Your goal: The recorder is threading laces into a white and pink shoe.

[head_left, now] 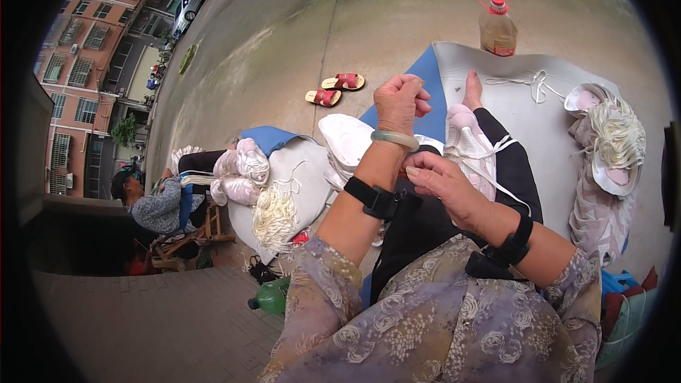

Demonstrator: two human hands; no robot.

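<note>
Both hands work over the lap; left hand (401, 105) raised, fingers curled toward the palm; right hand (451, 186) lower, thumb and fingers drawn near together. Cannot tell whether either pinches a cord. Judgement on handling: steady the piece against the leg, draw one strand of white cord (502, 145) at a time, pull evenly so neither side puckers, and hold loose ends clear of the other strand; a snag or twist seems the likeliest fault. The piece, a pink-and-white shoe upper (472, 147), lies just beyond the right hand, alongside the black trouser leg (521, 170). Looks soft and light; rounded pink end points toward the bare foot (473, 89), white cords cross its middle, and ends trail over the trouser leg. Finer details too small to read.
</note>
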